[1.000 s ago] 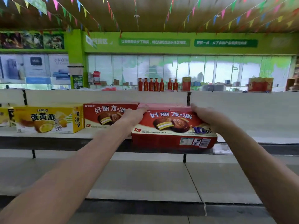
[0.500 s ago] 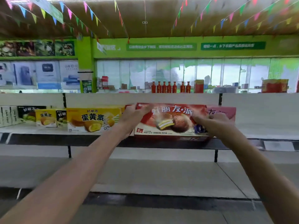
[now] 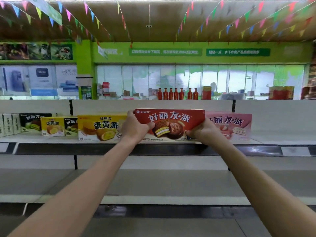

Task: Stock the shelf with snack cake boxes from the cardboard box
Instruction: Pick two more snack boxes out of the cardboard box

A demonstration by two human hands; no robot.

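Both hands grasp the red box [image 3: 171,124] upright on the shelf [image 3: 273,141], left hand [image 3: 135,129] and right hand [image 3: 203,132] at its ends, between the yellow box [image 3: 100,127] and pink box [image 3: 229,125].

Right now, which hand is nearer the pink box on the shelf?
Right. The right hand grips the red box's right end, directly against the pink box; the left hand holds the far left end.

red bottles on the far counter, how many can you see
7 red bottles stand in a row on the far counter, behind the shelf: five close together on the left, then two after a small gap, just left of a red box. Others may be hidden.
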